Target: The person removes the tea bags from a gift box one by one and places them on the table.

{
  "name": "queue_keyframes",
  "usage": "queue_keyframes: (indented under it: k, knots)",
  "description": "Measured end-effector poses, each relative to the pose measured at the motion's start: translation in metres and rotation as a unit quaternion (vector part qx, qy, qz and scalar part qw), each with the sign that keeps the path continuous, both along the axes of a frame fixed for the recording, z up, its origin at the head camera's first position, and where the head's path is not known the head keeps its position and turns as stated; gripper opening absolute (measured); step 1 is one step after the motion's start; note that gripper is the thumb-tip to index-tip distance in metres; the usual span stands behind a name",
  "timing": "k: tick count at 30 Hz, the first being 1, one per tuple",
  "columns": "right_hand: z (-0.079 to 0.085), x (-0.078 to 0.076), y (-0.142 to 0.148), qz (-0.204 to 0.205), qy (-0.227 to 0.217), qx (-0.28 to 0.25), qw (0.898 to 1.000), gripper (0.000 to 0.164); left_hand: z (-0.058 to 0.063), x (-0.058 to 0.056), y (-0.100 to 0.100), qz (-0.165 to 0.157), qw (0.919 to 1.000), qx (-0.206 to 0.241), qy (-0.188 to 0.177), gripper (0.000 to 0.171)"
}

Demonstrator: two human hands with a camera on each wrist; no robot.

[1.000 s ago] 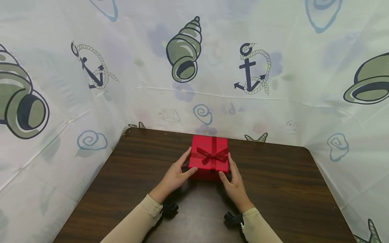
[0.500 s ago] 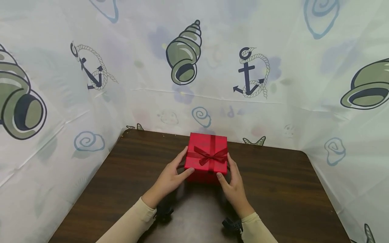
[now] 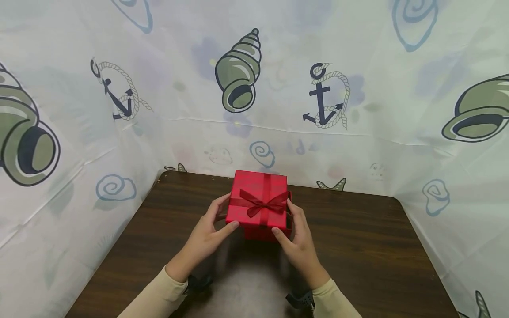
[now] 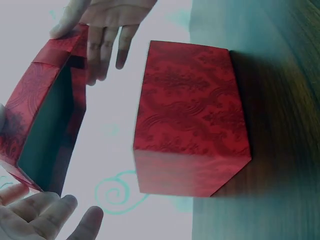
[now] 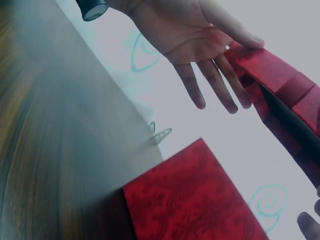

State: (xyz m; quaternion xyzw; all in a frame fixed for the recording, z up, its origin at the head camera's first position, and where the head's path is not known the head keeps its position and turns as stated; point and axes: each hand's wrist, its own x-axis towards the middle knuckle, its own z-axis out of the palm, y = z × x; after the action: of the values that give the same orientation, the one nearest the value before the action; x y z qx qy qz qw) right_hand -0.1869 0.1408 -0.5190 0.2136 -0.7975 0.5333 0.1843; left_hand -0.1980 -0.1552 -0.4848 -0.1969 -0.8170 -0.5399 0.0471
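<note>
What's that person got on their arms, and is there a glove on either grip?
The left sleeve and right sleeve are long, plain and cream-coloured, ending in snug cuffs. There's a small black gadget worn at each wrist: the left gadget and the right gadget. No gloves: the left grip and right grip are both bare.

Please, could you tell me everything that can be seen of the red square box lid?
The red, square, cardboard-looking lid has a darker pattern, shallow sides and a dark inside. A dark red, satiny ribbon crosses its top, tied in a bow. Top up, it is held above the red patterned box, apart from it and offset toward the person's left. The left hand and right hand grip it from both sides, thumbs at its near edge.
</note>
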Motion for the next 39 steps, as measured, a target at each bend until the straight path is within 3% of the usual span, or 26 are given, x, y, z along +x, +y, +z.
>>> queue_keyframes:
  k: [5,16,28,39]
  knots:
    - [0.009,0.002,-0.010,0.013,0.015,0.017,1.000,0.087,0.002,0.007,-0.012,0.011,0.9995,0.016,0.024,0.077]
    - [0.018,0.002,-0.041,0.065,-0.005,-0.021,0.998,0.087,-0.006,0.022,-0.042,0.053,0.9979,0.036,0.006,0.074]
    - [0.033,-0.006,-0.077,0.090,-0.036,-0.048,0.994,0.082,-0.010,0.020,-0.069,0.082,0.9946,0.063,0.000,0.070]
    - [0.021,-0.011,-0.107,0.107,-0.118,-0.103,0.982,0.080,-0.014,0.014,-0.088,0.118,0.9901,0.075,-0.007,0.069]
